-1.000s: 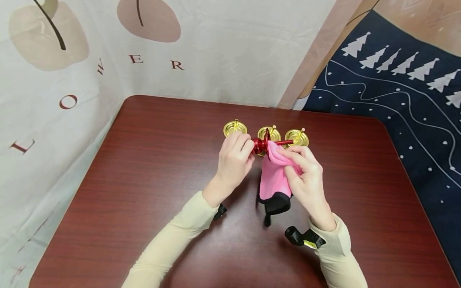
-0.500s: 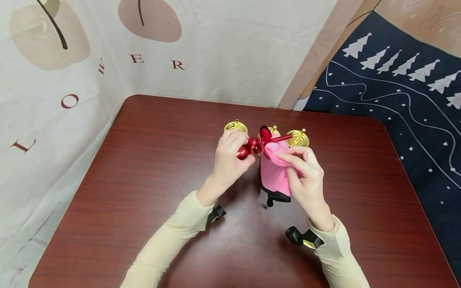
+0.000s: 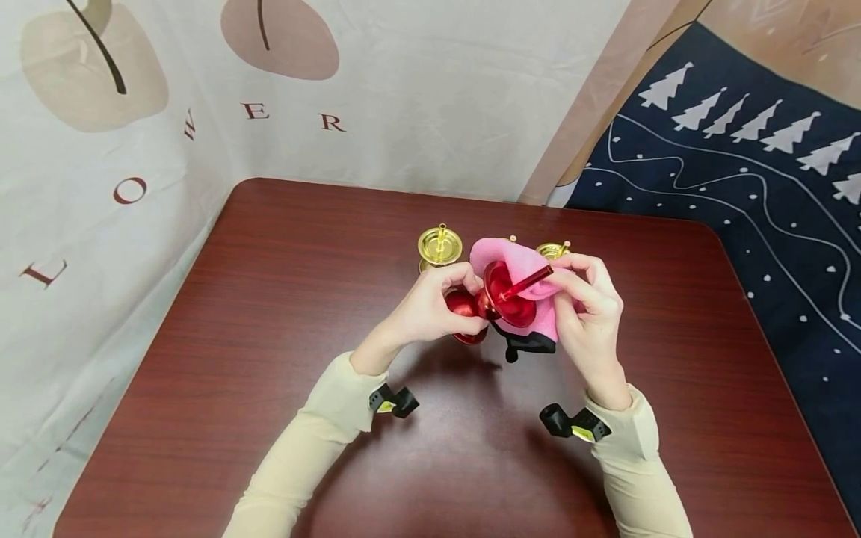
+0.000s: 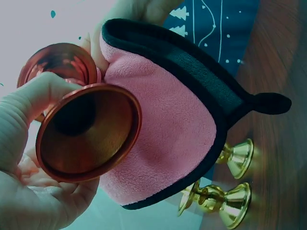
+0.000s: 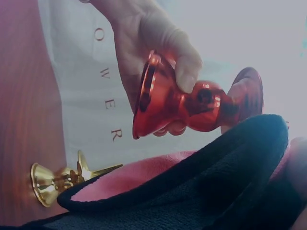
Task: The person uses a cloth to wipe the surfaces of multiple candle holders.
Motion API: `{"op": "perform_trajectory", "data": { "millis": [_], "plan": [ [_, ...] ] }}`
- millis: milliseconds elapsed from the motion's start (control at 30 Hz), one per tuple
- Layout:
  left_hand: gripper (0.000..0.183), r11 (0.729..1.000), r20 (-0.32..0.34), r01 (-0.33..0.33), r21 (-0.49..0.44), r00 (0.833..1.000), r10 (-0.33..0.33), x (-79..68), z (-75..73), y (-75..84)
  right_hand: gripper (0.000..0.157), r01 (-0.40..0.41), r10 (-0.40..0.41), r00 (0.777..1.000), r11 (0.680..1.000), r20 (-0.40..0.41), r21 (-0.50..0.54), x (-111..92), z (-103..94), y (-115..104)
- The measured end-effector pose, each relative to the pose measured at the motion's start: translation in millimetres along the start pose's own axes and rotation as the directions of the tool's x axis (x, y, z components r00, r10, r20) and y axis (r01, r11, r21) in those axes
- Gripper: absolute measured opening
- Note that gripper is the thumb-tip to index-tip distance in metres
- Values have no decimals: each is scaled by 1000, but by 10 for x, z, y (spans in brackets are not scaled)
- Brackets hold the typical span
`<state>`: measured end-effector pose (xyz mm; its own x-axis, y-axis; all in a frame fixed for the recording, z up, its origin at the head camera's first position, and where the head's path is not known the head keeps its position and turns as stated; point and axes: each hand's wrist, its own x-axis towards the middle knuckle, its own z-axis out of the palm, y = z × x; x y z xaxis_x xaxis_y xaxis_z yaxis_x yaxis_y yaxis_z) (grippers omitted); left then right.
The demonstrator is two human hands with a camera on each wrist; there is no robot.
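My left hand (image 3: 427,306) grips a shiny red candle holder (image 3: 516,310) by its base end, fingers and thumb around it. The holder is tilted, with its dish and thin central stem facing up and right. My right hand (image 3: 592,310) pinches a pink cloth (image 3: 494,252) with black edging, which lies against the dish. In the left wrist view the hollow underside of the red holder (image 4: 88,132) faces the camera, with the cloth (image 4: 160,120) spread behind it and its black loop (image 4: 272,103) hanging free. The right wrist view shows the holder's waisted body (image 5: 204,108).
Gold candle holders stand behind the hands: one at the left (image 3: 439,246), one at the right (image 3: 551,250), and another mostly hidden by the cloth. The dark wooden table (image 3: 269,299) meets a pale printed curtain (image 3: 417,149) and a navy tree-patterned cloth (image 3: 713,179).
My left hand has turned the red holder so its dish tips up toward the head camera, and drawn it nearer. The cloth has risen behind the dish and now covers more of the gold holders.
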<state>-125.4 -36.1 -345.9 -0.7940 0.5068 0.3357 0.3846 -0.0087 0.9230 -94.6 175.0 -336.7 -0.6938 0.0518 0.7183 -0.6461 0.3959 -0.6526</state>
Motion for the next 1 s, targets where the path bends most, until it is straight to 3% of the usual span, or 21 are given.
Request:
{"op": "perform_trajectory", "data": {
  "millis": [133, 400, 567, 667, 700, 767, 833, 933, 1000],
  "plan": [
    [26, 1000, -17, 10, -13, 1000, -10, -3, 13, 5, 17, -22, 22, 1000, 999, 18, -28, -6, -21, -27],
    [26, 996, -184, 63, 67, 982, -50, -9, 26, -33, 25, -53, 60, 992, 997, 109, -63, -77, -89, -142],
    [26, 994, -251, 95, 59, 965, -78, -1, 33, -47, 27, -115, 113, 982, 993, 148, 2, -105, -102, -208],
    [25, 992, -293, 127, 21, 949, -115, 14, 40, -38, 30, -207, 188, 970, 971, 157, 116, -107, -104, -226],
    [25, 990, -306, 143, -4, 942, -137, 21, 42, -38, 32, -266, 238, 957, 948, 166, 177, -110, -106, -229],
    [25, 982, -331, 178, -60, 925, -188, 36, 51, -37, 36, -421, 381, 906, 854, 185, 306, -117, -102, -239],
    [25, 968, -362, 213, -132, 899, -247, 53, 65, -35, 38, -573, 536, 815, 689, 220, 443, -135, -79, -246],
    [26, 944, -391, 256, -206, 863, -319, 79, 103, -21, 36, -721, 703, 640, 411, 309, 558, -164, -10, -258],
    [25, 936, -398, 281, -214, 850, -346, 97, 137, -15, 32, -760, 738, 563, 284, 372, 585, -174, 53, -255]
  ]
}}
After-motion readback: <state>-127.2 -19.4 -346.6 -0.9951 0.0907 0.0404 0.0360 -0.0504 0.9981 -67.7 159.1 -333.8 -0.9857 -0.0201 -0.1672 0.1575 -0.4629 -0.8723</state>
